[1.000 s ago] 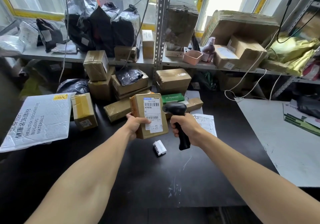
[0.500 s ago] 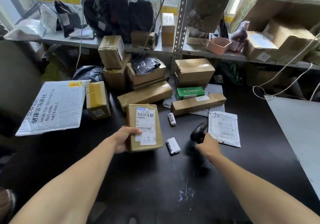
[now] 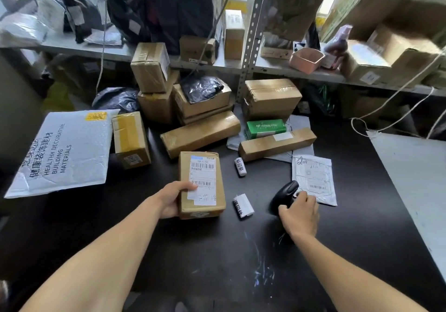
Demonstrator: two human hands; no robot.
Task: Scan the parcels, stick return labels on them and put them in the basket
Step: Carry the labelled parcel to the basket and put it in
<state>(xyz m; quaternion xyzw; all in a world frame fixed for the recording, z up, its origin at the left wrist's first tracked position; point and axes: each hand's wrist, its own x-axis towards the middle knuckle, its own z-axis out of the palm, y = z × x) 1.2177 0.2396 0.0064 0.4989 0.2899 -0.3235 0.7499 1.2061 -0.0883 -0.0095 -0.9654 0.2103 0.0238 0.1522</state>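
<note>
On the dark bench lie two white label rolls, one farther back, one black scanner, one grey mailer and one big white padded bag. The brown parcel rests label-up on the bench, near the middle. The left hand grips its left edge, thumb on the label. The right hand reaches forward, its fingers curled round the scanner.

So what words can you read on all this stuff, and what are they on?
"HEALTHY DECORATIVE BUILDING MATERIALS": white padded mailer, beside large Chinese characters I can't make out.
"退回件": label roll and second label roll.
Too small or blurred: the held parcel's label, green box, white bag.
</note>
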